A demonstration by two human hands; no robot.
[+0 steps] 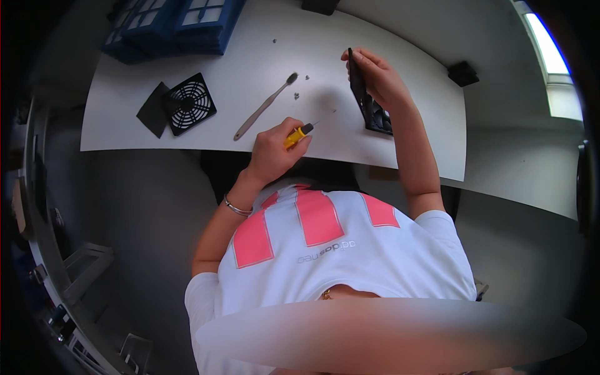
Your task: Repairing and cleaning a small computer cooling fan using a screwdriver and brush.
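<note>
My left hand (274, 152) is closed around a small screwdriver with a yellow and black handle (294, 137). Its thin shaft points up and right over the front part of the white table. My right hand (384, 80) grips a black square cooling fan (377, 119) by its upper edge. The fan stands tilted on edge, its lower part against the tabletop and partly hidden by my right wrist. Left of the fan are several tiny screws (297, 96). A grey toothbrush (265, 108) lies slantwise beyond my left hand.
On the table's left lies a black round-slotted fan grille (189, 103), overlapping a dark filter sheet (154, 111). Blue bins (203, 34) are stacked at the back left. A small black object (462, 74) sits at the right edge, another (320, 5) at the back edge.
</note>
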